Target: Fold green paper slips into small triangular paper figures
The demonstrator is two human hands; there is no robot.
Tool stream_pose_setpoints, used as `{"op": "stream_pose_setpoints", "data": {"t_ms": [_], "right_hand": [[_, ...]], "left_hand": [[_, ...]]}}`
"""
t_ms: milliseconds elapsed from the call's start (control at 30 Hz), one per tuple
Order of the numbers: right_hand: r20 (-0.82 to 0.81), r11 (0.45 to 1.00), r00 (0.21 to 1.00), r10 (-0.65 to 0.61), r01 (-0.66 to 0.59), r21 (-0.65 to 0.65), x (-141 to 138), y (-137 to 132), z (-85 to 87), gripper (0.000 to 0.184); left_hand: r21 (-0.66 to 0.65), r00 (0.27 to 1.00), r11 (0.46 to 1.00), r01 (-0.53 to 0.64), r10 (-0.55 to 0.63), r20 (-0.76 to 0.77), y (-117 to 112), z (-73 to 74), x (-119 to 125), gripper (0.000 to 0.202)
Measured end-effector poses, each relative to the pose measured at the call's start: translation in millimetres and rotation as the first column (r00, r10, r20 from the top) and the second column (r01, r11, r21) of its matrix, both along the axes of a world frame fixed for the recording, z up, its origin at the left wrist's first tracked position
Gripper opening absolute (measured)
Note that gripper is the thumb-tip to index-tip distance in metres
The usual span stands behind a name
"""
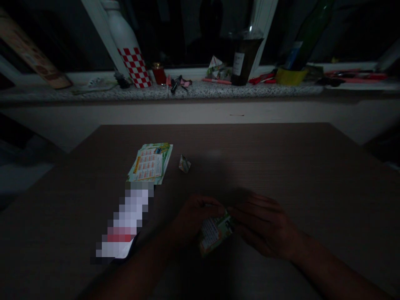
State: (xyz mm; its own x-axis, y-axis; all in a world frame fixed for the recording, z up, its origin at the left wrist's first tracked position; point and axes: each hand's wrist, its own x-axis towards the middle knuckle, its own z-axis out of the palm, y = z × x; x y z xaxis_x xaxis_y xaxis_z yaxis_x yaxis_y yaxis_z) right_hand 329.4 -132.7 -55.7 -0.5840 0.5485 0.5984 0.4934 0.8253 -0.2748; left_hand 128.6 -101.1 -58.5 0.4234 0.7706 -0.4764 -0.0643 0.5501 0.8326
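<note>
Both hands meet over the table around a small printed paper card (215, 233), green with a white text panel. My left hand (193, 218) is closed on the card's left and upper edge, thumb and fingers pinching it. My right hand (265, 225) is at the card's upper right corner, its thumb and index fingertips pinched there and the other fingers stretched out together. Beyond my left hand stands a small folded paper piece (184, 164). A stack of similar printed cards (148, 162) lies to its left. The dim light hides detail at the fingertips.
A lit phone (128, 225), its screen blurred out, lies left of my left forearm. On the granite windowsill (200, 92) stand a checkered white bottle (133, 62), a small red jar (159, 74), a dark plastic cup (243, 60), a green bottle (308, 37) and several pens.
</note>
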Motion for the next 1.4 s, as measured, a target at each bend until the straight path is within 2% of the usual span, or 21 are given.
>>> {"op": "stream_pose_setpoints", "data": {"t_ms": [133, 200, 267, 333, 400, 500, 567, 633, 700, 767, 933, 1033, 1100, 1200, 1400], "right_hand": [[-0.151, 0.997, 0.988, 0.015, -0.025, -0.069, -2, 0, -2.5, 0.028], [-0.269, 0.980, 0.963, -0.012, -0.042, -0.193, -3, 0, -4.4, 0.025], [-0.387, 0.922, 0.918, -0.090, -0.069, -0.380, -4, -1, -5.8, 0.020], [-0.467, 0.810, 0.856, -0.222, -0.105, -0.577, -3, -1, -6.8, 0.021], [-0.494, 0.661, 0.801, -0.338, -0.172, -0.731, -3, 0, -7.8, 0.030], [-0.455, 0.420, 0.812, -0.365, -0.292, -0.859, -2, 3, -10.2, 0.037], [-0.427, 0.327, 0.843, -0.329, -0.322, -0.888, -3, 4, -12.2, 0.040], [-0.402, 0.291, 0.867, -0.294, -0.319, -0.902, -3, 3, -13.5, 0.042], [-0.372, 0.290, 0.890, -0.264, -0.294, -0.911, -4, 2, -13.4, 0.041], [-0.334, 0.319, 0.912, -0.238, -0.251, -0.914, -4, 0, -11.9, 0.039], [-0.224, 0.505, 0.961, -0.162, -0.114, -0.855, -6, -4, -6.7, 0.028], [-0.203, 0.614, 0.965, -0.165, -0.060, -0.787, -7, -4, -5.8, 0.022], [-0.210, 0.668, 0.960, -0.186, -0.033, -0.744, -6, -2, -6.0, 0.022], [-0.232, 0.712, 0.946, -0.227, -0.002, -0.703, -5, 0, -6.6, 0.024], [-0.242, 0.778, 0.932, -0.269, 0.061, -0.626, -3, 2, -9.3, 0.023]], "left_hand": [[0.059, 0.999, 0.998, 0.036, -0.035, -0.022, 2, -2.0, -3, 0.013], [0.127, 0.993, 0.986, 0.108, -0.101, -0.059, 2, -0.9, -5, 0.015], [0.223, 0.977, 0.955, 0.195, -0.169, -0.129, 2, 2.0, -8, 0.018], [0.334, 0.955, 0.903, 0.268, -0.203, -0.218, 1, 5.3, -10, 0.021], [0.429, 0.925, 0.834, 0.346, -0.228, -0.303, 0, 7.5, -11, 0.023], [0.501, 0.884, 0.745, 0.441, -0.264, -0.386, -1, 8.2, -13, 0.026], [0.511, 0.871, 0.722, 0.467, -0.276, -0.407, -1, 8.3, -13, 0.026], [0.505, 0.863, 0.717, 0.481, -0.286, -0.416, -1, 9.1, -13, 0.023], [0.491, 0.861, 0.724, 0.484, -0.295, -0.414, -1, 9.9, -12, 0.019], [0.469, 0.867, 0.746, 0.473, -0.299, -0.398, -1, 9.6, -11, 0.018], [0.395, 0.877, 0.804, 0.445, -0.302, -0.375, -1, 5.6, -10, 0.018], [0.360, 0.883, 0.832, 0.422, -0.286, -0.373, 1, 4.3, -10, 0.020], [0.348, 0.903, 0.853, 0.390, -0.278, -0.328, 2, 3.3, -11, 0.024], [0.328, 0.927, 0.878, 0.348, -0.271, -0.259, 4, 1.0, -12, 0.028], [0.370, 0.921, 0.870, 0.326, -0.205, -0.331, 2, 3.7, -7, 0.030]]}}
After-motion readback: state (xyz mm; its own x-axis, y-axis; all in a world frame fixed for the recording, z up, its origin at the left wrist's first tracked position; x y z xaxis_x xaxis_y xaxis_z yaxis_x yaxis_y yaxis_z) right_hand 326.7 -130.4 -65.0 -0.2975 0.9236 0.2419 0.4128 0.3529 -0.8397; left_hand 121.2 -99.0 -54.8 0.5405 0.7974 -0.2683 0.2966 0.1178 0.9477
